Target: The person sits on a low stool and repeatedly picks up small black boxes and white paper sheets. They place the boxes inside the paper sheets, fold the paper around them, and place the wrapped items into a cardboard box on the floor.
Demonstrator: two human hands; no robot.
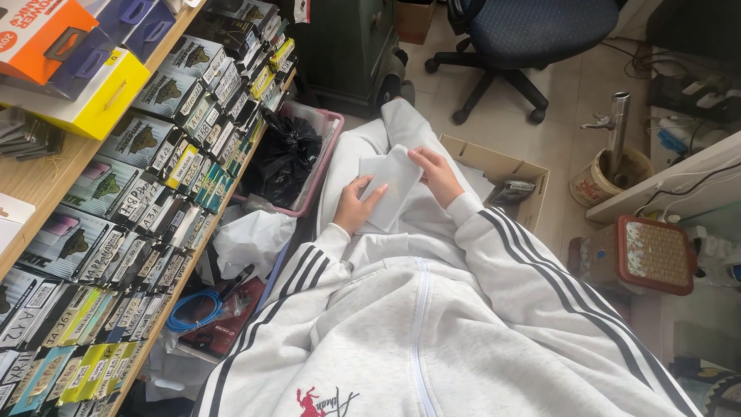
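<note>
Two hands, the left hand (356, 205) and right hand (438, 176), grip a pale flat packet (392, 185) over the lap.

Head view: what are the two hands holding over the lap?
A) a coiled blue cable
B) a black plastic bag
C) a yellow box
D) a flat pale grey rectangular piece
D: the left hand and right hand both grip a flat pale grey rectangular piece; the blue cable lies on the floor by the shelves.
</note>
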